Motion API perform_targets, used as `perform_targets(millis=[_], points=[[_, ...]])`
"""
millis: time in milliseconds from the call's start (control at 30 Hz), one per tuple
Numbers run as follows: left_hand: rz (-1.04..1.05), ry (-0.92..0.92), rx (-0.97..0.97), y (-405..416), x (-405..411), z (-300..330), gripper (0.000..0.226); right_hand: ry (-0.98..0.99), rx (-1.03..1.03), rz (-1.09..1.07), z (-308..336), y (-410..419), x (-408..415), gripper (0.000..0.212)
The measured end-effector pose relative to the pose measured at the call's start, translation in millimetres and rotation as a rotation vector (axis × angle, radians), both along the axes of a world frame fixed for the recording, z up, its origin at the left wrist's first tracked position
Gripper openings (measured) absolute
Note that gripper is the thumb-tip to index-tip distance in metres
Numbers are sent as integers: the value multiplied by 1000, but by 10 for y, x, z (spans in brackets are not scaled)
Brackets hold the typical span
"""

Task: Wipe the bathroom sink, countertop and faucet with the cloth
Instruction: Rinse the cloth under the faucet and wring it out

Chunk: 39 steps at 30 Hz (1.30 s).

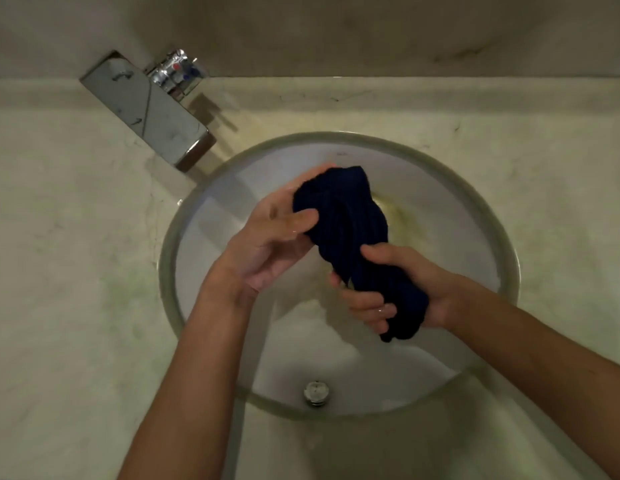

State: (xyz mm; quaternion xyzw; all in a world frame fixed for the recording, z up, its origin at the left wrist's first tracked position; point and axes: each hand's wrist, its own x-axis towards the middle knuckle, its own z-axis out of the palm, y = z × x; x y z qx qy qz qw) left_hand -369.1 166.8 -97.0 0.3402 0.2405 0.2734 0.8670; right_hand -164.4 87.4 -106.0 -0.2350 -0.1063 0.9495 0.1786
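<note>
at frame centre, a dark blue cloth (346, 237) is bunched into a twisted roll above the round sink (475, 209). the left hand (277, 237) has its grip clamped on the upper end, the right hand (388, 292) on the lower end. the chrome faucet (146, 109) sits upper left on the pale surface (59, 237).

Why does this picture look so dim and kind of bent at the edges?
Head view: the light is low and yellowish, so the dark blue cloth shows little detail; the wide lens bows the countertop's back edge; small glare spots sit on the chrome faucet; the arms cast soft shadows into the sink; the left hand and right hand look slightly soft.
</note>
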Motion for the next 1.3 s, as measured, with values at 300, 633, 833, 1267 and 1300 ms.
perform_targets(millis=[300, 633, 833, 1267, 1300], points=[[-25, -534, -141, -110, 280, 218, 39, 621, -11, -54, 186, -176, -325, 63], [299, 763, 29, 114, 601, -239, 6, -1026, 181, -99, 108, 44, -427, 26], [80, 1269, 291, 120, 814, -771, 13, -1395, 453, 83, -617, 112, -473, 28], [250, 1135, 323, 75, 811, -512, 7, -1346, 491, 135, -461, 212, -255, 25], [279, 962, 212, 77, 712, -368, 11, -1205, 392, 110, -277, 202, -199, 23]])
